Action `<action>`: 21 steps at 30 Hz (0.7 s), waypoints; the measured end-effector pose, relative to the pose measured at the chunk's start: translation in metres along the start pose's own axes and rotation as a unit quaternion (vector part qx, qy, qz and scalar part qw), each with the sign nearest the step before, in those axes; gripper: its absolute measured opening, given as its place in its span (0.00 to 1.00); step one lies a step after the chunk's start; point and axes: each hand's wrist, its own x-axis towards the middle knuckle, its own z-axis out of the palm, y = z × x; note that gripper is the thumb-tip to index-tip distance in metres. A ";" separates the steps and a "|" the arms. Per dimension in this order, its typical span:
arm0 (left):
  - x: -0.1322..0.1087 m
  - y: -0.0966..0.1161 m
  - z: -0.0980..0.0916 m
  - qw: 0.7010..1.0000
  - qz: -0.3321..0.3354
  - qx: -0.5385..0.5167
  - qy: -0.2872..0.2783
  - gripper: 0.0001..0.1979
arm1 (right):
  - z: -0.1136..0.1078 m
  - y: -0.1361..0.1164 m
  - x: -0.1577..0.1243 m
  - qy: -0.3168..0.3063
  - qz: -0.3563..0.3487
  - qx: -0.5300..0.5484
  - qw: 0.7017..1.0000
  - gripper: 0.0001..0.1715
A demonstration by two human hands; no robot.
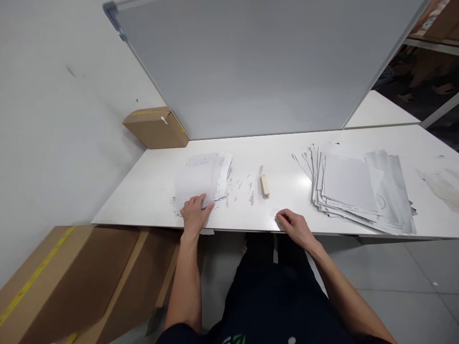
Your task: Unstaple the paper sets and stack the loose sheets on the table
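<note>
My left hand [195,213] lies flat, fingers spread, on the near edge of a small stack of white papers [201,179] on the white table [287,162]. At the table's front edge my right hand [294,224] rests with its fingers curled and pinched together; whether they hold anything I cannot make out. A cream stapler [265,185] lies between the two hands, a little farther back. Small scraps of paper [241,187] are scattered left of the stapler.
A large messy pile of white sheets [355,188] covers the table's right part. A whiteboard [258,67] leans against the wall behind. A small cardboard box [156,126] sits at the back left corner. Big cardboard boxes [71,277] stand on the floor at left.
</note>
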 end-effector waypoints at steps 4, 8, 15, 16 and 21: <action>0.009 -0.008 -0.004 0.987 -0.044 -0.144 -0.053 0.26 | 0.001 0.001 0.000 0.002 -0.011 -0.005 1.000 0.15; 0.014 -0.016 -0.004 0.971 -0.058 -0.222 -0.059 0.16 | 0.001 0.001 -0.001 0.002 -0.014 -0.005 1.000 0.16; -0.011 0.031 -0.006 0.952 0.002 -0.266 0.149 0.10 | 0.000 -0.008 -0.001 -0.005 0.005 0.035 0.999 0.17; -0.017 0.044 -0.006 0.946 0.032 -0.279 0.163 0.09 | 0.000 -0.012 0.000 -0.014 0.019 0.062 0.998 0.18; -0.046 0.097 0.008 0.931 0.120 -0.328 0.108 0.05 | 0.011 -0.030 0.014 -0.087 0.077 0.222 0.968 0.24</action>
